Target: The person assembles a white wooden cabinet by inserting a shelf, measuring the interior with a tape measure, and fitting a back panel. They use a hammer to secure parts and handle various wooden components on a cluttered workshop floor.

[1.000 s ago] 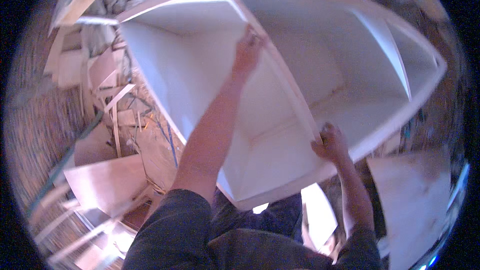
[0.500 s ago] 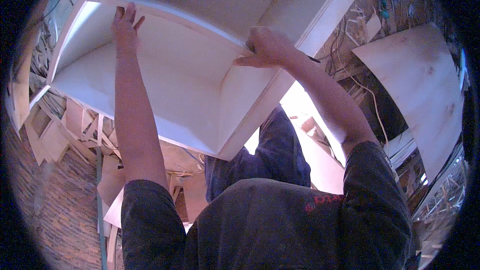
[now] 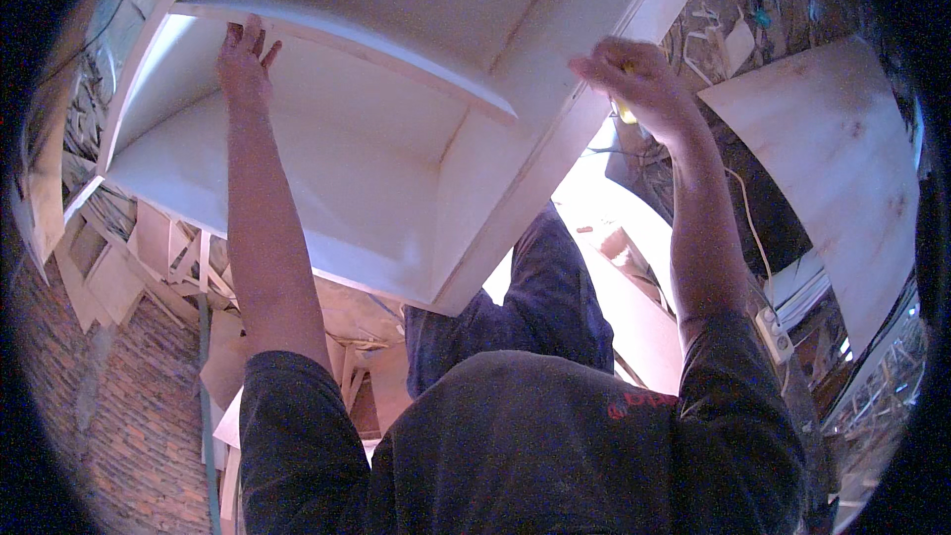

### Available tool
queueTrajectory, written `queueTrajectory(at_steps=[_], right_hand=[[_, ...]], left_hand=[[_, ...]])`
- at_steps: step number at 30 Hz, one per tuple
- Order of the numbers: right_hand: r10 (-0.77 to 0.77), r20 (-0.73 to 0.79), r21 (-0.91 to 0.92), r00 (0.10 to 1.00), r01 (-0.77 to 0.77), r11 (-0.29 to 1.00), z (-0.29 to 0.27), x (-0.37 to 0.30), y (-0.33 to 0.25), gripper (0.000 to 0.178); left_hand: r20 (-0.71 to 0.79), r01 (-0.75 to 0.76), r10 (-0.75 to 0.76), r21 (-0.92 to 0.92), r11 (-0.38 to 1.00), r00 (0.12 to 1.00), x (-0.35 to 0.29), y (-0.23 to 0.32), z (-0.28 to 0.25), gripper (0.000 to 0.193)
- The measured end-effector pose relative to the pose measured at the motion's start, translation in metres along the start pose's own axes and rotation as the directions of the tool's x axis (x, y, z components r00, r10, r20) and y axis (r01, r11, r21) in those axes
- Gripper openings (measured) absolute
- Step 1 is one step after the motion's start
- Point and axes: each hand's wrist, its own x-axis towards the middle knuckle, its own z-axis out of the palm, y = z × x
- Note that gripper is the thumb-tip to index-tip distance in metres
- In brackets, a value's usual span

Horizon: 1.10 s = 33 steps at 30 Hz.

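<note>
- My left hand [image 3: 246, 64] is raised with its fingers parted, not wrapped around anything; the fingertips seem to rest against the far left of a long pale wooden divider board [image 3: 386, 47].
- My right hand [image 3: 642, 91] is clenched around a small bright-yellow object [image 3: 624, 111], mostly hidden by my fingers, so I cannot tell what it is. The fist is at the front edge of the right side panel [image 3: 477, 178]; whether it touches, I cannot tell.
- The divider board runs across the open, pale-walled wooden cabinet carcass [image 3: 480, 256], which is tilted in front of me. Its right end comes up to the side panel's inner face; I see no fastener there.
- I judge the step in hand to be steadying or checking this board while the yellow object is ready in my right fist.
- Working at that right end would call for keeping the left fingertips light on the board and turning my right wrist until the yellow object clears the panel edge.
- Below the carcass are my dark trousers [image 3: 550, 297]; to the right, a white power strip [image 3: 775, 335] and a large pale wooden sheet [image 3: 832, 139]; to the left, reddish brick-like paving [image 3: 149, 416].
</note>
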Motion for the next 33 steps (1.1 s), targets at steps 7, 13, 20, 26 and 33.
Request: queueTrajectory(at_steps=[7, 13, 20, 26, 33], right_hand=[[0.005, -0.210, -0.160, 0.978, -0.039, 0.986, 0.043, -0.053, 0.051, 0.031], [-0.061, -0.408, -0.174, 0.911, -0.012, 0.985, 0.094, -0.072, 0.054, 0.028], [-0.020, -0.356, -0.197, 0.934, -0.054, 0.979, 0.106, -0.081, 0.051, 0.027], [0.042, -0.302, -0.325, 0.952, -0.144, 0.935, 0.102, -0.098, 0.059, 0.029], [-0.104, -0.354, -0.210, 0.929, 0.030, 0.977, 0.109, -0.135, 0.114, 0.024]], left_hand=[[-0.094, 0.034, -0.050, -0.155, 0.987, 0.994, -0.006, 0.002, 0.009, 0.058], [-0.064, 0.028, -0.038, -0.151, 0.988, 0.997, -0.008, 0.004, 0.009, 0.062], [-0.019, 0.040, -0.043, -0.114, 0.993, 0.999, -0.002, -0.001, 0.001, 0.079], [-0.020, -0.081, 0.079, -0.149, 0.986, 0.997, 0.007, -0.031, -0.008, 0.093], [-0.145, -0.253, 0.314, 0.334, 0.908, 0.938, -0.070, -0.027, 0.005, 0.110]])
